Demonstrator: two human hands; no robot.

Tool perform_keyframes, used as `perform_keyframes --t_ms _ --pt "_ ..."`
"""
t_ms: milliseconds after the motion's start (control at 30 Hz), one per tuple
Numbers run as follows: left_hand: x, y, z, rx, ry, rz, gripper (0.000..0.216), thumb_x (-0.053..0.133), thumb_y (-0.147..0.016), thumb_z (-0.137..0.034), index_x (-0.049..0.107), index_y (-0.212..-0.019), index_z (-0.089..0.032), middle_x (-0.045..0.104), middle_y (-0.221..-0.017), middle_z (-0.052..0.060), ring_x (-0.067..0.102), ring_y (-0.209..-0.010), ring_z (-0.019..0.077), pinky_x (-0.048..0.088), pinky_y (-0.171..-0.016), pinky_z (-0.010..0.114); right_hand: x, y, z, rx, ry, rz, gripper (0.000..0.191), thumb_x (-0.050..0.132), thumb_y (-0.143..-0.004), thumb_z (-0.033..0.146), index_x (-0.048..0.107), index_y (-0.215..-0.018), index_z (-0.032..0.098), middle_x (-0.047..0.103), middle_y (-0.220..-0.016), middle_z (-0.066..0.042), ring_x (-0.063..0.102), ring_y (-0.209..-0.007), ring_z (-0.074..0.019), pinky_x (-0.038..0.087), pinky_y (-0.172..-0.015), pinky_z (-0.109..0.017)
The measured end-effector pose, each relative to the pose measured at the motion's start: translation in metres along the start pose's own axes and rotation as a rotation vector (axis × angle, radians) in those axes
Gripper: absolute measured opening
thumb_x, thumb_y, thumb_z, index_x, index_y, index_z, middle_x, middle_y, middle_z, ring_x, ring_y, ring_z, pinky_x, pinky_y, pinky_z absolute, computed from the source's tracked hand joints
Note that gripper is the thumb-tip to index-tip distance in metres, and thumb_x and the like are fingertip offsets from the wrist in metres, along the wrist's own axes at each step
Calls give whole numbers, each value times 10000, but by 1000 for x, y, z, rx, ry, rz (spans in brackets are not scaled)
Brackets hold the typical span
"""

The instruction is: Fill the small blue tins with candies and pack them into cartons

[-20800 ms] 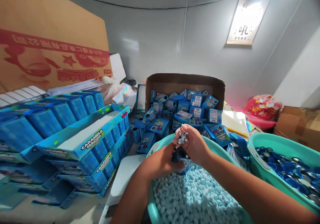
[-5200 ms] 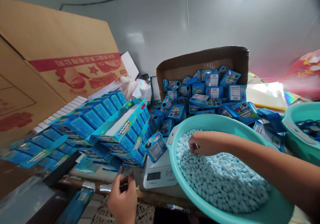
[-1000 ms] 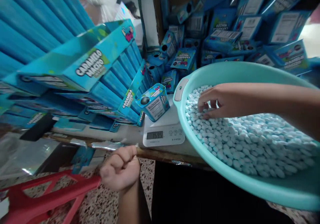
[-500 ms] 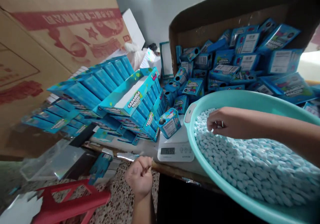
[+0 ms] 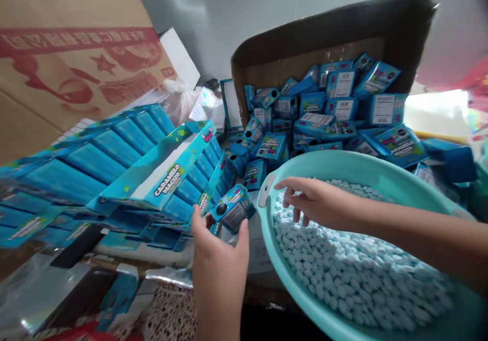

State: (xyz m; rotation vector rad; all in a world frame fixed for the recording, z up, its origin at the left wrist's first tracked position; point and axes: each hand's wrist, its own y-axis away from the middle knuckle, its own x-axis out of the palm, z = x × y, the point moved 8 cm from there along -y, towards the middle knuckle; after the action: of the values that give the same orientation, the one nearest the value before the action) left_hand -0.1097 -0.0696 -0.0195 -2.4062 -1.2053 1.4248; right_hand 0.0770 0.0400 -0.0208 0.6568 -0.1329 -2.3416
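A small blue candy box point(image 5: 234, 210) rests tilted on the white kitchen scale point(image 5: 262, 257), whose display is hidden behind my left hand. My left hand point(image 5: 220, 254) reaches up around this box from the near side, thumb to its right and fingers to its left, spread apart; firm contact cannot be made out. Over the left part of a turquoise tub point(image 5: 345, 163) hangs my right hand point(image 5: 310, 198), fingers loosely apart and nothing seen in them. Pale blue candies point(image 5: 343, 259) fill much of the tub below it.
Stacked display trays point(image 5: 171, 181) of blue boxes stand at left. Behind the tub, a brown carton point(image 5: 282, 56) holds many loose blue boxes. A large printed carton point(image 5: 76, 76) rises at back left. Below the table edge lies clear plastic point(image 5: 41, 290).
My left hand has risen from below the table edge to the box on the scale, its fist opening. My right hand has lifted off the candies, fingers spreading. The view has shifted.
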Motion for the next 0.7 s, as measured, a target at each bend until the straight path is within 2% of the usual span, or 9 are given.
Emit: perform_keyframes --t_ms 100,167,200,233,300,367,433,533,700 --pt "17 -5 5 -48 31 2 1019 715 -768 -456 112 -1533 -159 446 -1431 248 563 -1206 381 530 -890 498 7 -2 -1 22 -184 73 328 440 -930 152 543 -1240 177 656 -1024 -78 670 -749 -145 549 -619 -245" --pt "14 -7 2 -18 47 -71 980 738 -757 -440 192 -1521 -161 538 -1350 223 604 -1148 358 536 -873 475 7 -2 1 15 -295 86 257 475 -938 182 580 -1171 161 654 -1045 -86 669 -788 -149 557 -697 -267" --pt "9 -7 -5 49 54 -121 917 749 -755 -417 272 -1498 -171 596 -1281 194 627 -1106 336 535 -871 457 6 -2 2 19 -365 88 218 487 -948 221 599 -1120 152 649 -1057 -92 667 -799 -152 557 -723 -280" --pt "2 -7 -18 158 67 -170 818 756 -758 -376 369 -1453 -182 636 -1218 163 640 -1073 310 527 -884 439 6 -1 3 30 -456 92 207 490 -960 271 612 -1068 144 642 -1063 -97 662 -802 -152 555 -742 -290" --pt "-11 -3 -54 480 88 -204 557 737 -783 -261 547 -1302 -199 671 -1148 112 637 -1044 265 491 -930 410 7 1 5 71 -695 124 295 455 -984 380 611 -971 130 635 -1018 -99 648 -776 -146 549 -763 -304" --pt "-14 4 -89 786 72 -137 375 690 -805 -159 631 -1172 -209 689 -1110 74 623 -1022 241 454 -943 399 9 3 7 129 -936 154 399 393 -998 465 589 -903 130 626 -910 -81 621 -715 -130 542 -757 -296" --pt "-12 8 -111 953 31 -45 346 647 -820 -103 649 -1146 -218 703 -1088 46 614 -1000 238 431 -915 397 7 3 5 209 -1087 123 449 362 -996 511 565 -852 137 599 -804 -56 586 -658 -118 533 -715 -264" --pt "-9 6 -121 1019 4 -30 366 632 -822 -72 657 -1152 -228 710 -1087 33 608 -992 244 408 -879 398 1 2 0 278 -1157 69 445 379 -989 514 555 -827 138 575 -751 -46 568 -639 -115 516 -655 -229" --pt "-12 7 -113 995 28 -131 341 673 -800 -75 679 -1111 -214 713 -1042 58 613 -972 252 409 -866 407 -2 -1 4 194 -1084 96 431 347 -1010 471 573 -878 129 603 -770 -54 594 -662 -131 531 -706 -270"
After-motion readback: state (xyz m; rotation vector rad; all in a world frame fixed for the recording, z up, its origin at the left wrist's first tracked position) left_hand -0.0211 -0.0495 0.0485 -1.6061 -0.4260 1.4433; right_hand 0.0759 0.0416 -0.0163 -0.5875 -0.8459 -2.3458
